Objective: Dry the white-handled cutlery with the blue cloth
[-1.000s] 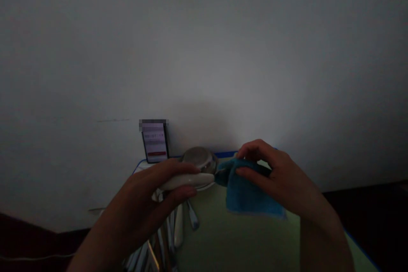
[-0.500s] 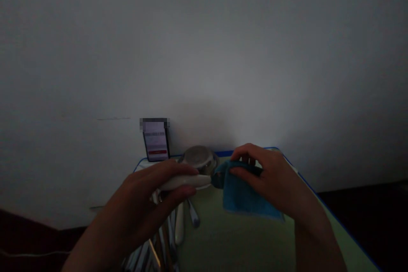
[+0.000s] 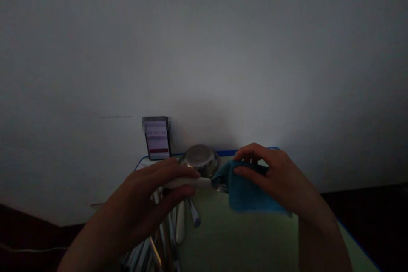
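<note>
My left hand (image 3: 159, 191) is closed around the white handle of a utensil (image 3: 200, 183), which points to the right. Part of its shiny metal end shows below a blue cloth (image 3: 251, 193); the cloth hides the remainder, so its exact kind is unclear. Between thumb and fingers, my right hand (image 3: 270, 170) pinches that cloth, which is draped around the metal end and hangs down in front. Both hands are above the table.
A metal bowl (image 3: 200, 159) sits upside down at the table's back edge. Left of it a phone (image 3: 157, 142) leans on the wall (image 3: 204, 51). Several utensils (image 3: 165, 238) lie on the greenish table (image 3: 236, 242) below my left hand, including one with a white handle (image 3: 180, 223).
My right hand and the cloth have shifted slightly right along the utensil, and some of its metal end now shows below the cloth. My left hand keeps its grip.
</note>
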`<state>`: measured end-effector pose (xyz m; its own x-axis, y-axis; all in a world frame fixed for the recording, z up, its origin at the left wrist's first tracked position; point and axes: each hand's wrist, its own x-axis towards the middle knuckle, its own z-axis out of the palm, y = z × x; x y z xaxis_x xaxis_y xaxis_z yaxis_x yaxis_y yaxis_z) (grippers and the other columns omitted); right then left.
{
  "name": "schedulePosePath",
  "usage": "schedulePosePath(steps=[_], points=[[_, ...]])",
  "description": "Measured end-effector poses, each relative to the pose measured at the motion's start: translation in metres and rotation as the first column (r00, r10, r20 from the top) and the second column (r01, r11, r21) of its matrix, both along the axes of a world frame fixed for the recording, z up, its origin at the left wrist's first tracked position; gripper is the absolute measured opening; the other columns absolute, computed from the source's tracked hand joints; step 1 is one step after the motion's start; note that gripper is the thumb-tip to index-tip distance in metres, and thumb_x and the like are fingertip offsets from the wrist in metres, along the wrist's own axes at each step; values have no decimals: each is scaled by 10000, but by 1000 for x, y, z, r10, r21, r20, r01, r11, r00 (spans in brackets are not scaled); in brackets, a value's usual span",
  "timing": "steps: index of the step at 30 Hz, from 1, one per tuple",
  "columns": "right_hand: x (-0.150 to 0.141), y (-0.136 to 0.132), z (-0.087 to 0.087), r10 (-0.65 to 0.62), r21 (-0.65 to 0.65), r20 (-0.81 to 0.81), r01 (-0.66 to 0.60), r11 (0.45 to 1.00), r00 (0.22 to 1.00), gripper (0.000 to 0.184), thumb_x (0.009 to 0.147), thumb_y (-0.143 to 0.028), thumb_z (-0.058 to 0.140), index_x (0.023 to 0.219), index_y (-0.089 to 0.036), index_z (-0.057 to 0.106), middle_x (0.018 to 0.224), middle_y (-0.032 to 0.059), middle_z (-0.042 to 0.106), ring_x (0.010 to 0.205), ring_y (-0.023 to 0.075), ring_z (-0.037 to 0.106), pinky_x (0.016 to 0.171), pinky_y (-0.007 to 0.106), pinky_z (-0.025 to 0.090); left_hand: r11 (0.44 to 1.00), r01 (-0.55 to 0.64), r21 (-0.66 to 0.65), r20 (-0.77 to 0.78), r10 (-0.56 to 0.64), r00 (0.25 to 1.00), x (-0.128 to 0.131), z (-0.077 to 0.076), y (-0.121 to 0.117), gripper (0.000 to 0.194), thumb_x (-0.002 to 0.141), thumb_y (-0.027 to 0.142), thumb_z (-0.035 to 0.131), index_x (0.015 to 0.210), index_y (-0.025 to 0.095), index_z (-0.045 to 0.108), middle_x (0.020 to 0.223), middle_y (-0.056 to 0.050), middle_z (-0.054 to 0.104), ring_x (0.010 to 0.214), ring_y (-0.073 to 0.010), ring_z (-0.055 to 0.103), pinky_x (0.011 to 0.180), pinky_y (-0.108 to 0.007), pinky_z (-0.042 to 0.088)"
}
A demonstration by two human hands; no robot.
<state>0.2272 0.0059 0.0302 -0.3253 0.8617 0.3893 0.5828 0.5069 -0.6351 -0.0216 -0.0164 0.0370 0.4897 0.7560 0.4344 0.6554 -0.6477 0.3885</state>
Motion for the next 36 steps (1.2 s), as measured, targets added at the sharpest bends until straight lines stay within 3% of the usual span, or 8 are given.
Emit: schedulePosePath(steps=[4, 8, 17, 22, 30, 36], points=[[-7, 1, -1, 33, -14, -23, -34, 999, 999, 104, 799, -254, 607, 903, -248, 608, 838, -34, 668, 779, 126, 609, 715, 248, 448, 1000, 24, 9, -2, -24, 1000, 0, -1, 0, 174, 836, 245, 583, 996, 312, 584, 894, 64, 678, 803, -101, 642, 689, -163, 484], [-12, 1, -4, 112, -77, -37, -114, 990, 993, 131, 837, -273, 564, 960, -247, 603, 925, -38, 683, 855, 116, 619, 749, 237, 446, 994, -21, 104, 21, 18, 1000, 2, -2, 1, 155, 829, 296, 593, 984, 295, 595, 841, 56, 674, 746, -107, 638, 645, -177, 481], [1, 0, -10, 210, -125, 100, -197, 973, 973, 391, 849, -309, 539, 1236, -271, 495, 1190, 7, 609, 1037, 173, 572, 873, 309, 424, 986, -55, 160, 82, 42, 996, 2, -8, 7, 186, 838, 284, 577, 1024, 294, 582, 887, 41, 664, 804, -132, 626, 673, -204, 481], [0, 2, -9, 140, -164, 190, -109, 980, 972, 234, 838, -332, 551, 1050, -240, 585, 943, -6, 664, 845, 175, 594, 724, 304, 430, 984, -16, 175, 80, 2, 997, 3, -11, 9, 202, 848, 260, 574, 1047, 296, 565, 866, 42, 652, 784, -122, 612, 648, -194, 466], [-5, 4, -6, -26, -80, 153, 39, 996, 988, 220, 750, -365, 654, 891, -213, 579, 854, -12, 620, 762, 147, 553, 647, 264, 382, 992, 9, 130, 67, -18, 998, 3, -14, 9, 211, 859, 254, 568, 1064, 298, 542, 916, 35, 632, 817, -117, 604, 664, -188, 446], [-12, 0, -8, -16, -214, 87, 34, 976, 996, 294, 850, -500, 463, 893, -212, 509, 794, -5, 595, 731, 156, 551, 630, 285, 373, 994, -5, 106, 72, -3, 997, 3, -15, 9, 228, 857, 269, 572, 1076, 317, 529, 931, 45, 638, 834, -120, 606, 684, -191, 446]])
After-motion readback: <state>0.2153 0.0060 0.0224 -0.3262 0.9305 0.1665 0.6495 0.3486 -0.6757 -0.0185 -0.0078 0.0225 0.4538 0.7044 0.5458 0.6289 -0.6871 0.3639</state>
